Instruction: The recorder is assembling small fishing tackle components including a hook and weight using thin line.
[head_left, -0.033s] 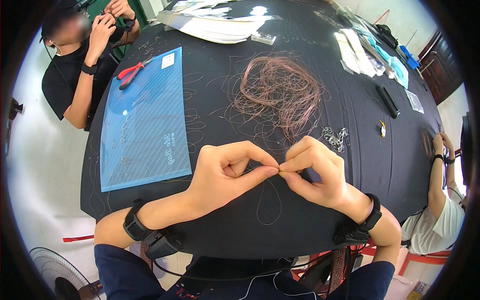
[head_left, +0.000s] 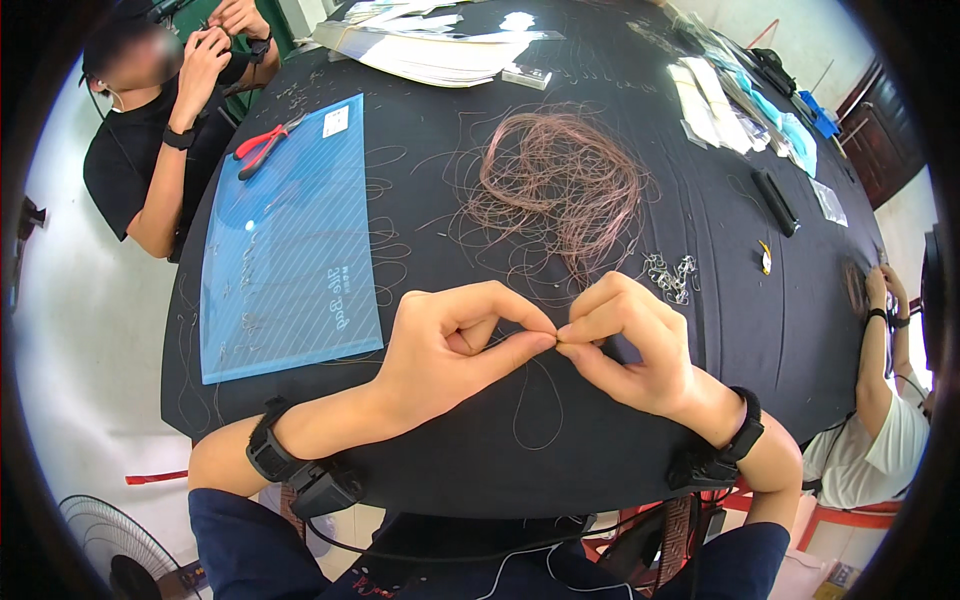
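My left hand [head_left: 450, 340] and my right hand [head_left: 635, 345] meet over the near part of the black table, both closed in a pinch with fingertips touching. Between them they grip a thin line; a loop of this thin line [head_left: 540, 447] hangs below the fingertips. Whatever else may sit at the pinch is too small to make out. Just beyond my hands lies a tangled heap of thin reddish-brown line [head_left: 610, 190]. A little pile of small silvery metal pieces [head_left: 672, 278] rests beyond my right hand.
On the left lies a blue striped file bag [head_left: 300, 300] with thin lines and tiny pieces on it, plus red-handled pliers [head_left: 262, 150]. White strips [head_left: 430, 55] are at the back. A black bar-shaped object [head_left: 776, 203] lies right. People work at both sides; a fan [head_left: 110, 545] stands lower left.
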